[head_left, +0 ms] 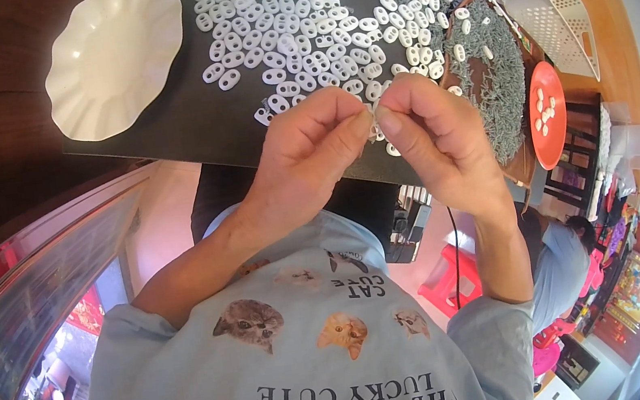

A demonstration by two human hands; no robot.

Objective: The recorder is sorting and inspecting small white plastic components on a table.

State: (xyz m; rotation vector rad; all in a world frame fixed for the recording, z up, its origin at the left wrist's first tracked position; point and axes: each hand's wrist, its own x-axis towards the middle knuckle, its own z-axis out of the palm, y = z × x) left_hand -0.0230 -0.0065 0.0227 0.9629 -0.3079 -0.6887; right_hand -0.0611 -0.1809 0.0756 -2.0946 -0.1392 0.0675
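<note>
My left hand (311,150) and my right hand (442,138) meet over the near edge of the dark table mat (187,128). Each pinches thumb against forefinger, and the fingertips almost touch. A tiny pale bit shows between them, too small and covered to name. Just beyond my fingers spreads a large heap of white oval plastic pieces (285,21), each with two holes. Right of the heap lies a pile of short grey-green strands (502,84), with a few white pieces on top.
A white scalloped dish (112,61) stands at the far left. On the right are a red oval plate (548,147) holding several small white pieces and a white perforated basket (546,4). Below the table are a pink stool (452,275) and a dark cable. Another person (559,273) sits at right.
</note>
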